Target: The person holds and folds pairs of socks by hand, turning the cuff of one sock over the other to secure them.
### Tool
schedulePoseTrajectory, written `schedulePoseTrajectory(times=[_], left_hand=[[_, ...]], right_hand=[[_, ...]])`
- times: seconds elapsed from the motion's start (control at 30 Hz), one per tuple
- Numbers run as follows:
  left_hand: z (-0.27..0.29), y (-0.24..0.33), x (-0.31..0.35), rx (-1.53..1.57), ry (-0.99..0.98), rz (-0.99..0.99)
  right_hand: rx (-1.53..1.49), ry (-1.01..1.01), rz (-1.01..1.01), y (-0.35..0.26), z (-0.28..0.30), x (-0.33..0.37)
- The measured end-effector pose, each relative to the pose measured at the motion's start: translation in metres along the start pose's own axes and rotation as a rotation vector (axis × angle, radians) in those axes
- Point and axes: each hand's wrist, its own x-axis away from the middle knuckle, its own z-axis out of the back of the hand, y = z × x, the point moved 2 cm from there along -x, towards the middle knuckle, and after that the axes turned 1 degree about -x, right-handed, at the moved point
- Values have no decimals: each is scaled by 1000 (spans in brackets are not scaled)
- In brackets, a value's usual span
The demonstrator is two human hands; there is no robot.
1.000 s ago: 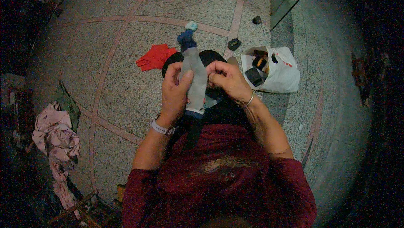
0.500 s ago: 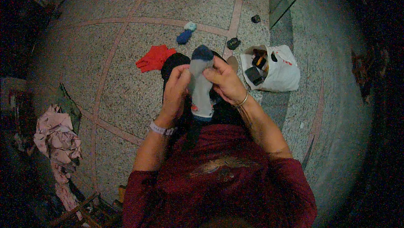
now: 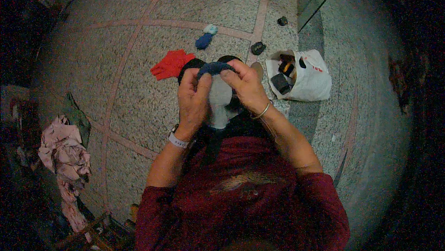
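Note:
A grey sock [image 3: 219, 97] with a dark blue end hangs between my hands, above my lap. My left hand [image 3: 193, 94] pinches the left side of the blue end, thumb toward me. On its other side my right hand [image 3: 246, 85] grips the same blue part with thumb and fingers. The blue end is bunched and curved over between them, and the grey length hangs down toward my shirt. Past my knees lie a red cloth [image 3: 170, 64] and a blue and pale rolled bundle [image 3: 204, 41], apart from my hands.
A white bag [image 3: 316, 82] with dark things in its mouth stands at the right. Two small dark bundles [image 3: 258, 48] lie on the speckled floor ahead. At the left are crumpled pink cloth [image 3: 65, 149] and a dark green cloth [image 3: 78, 119]; a wooden frame [image 3: 99, 232] is at lower left.
My hands have moved up to the sock's blue end, the left one now gripping it too. That end, upright before, is now bunched and folded across between the fingers.

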Motion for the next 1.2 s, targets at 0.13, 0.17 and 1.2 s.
schedulePoseTrajectory(times=[0.13,0.17,1.2], left_hand=[[-2,-8,-3,146,17,75],[0,-8,-5,153,8,99],[49,-54,-34,-268,-359,356]], right_hand=[[-222,-9,43,25,-1,-3],[-311,-16,64,31,-1,-4],[152,294,39,35,38,-33]])
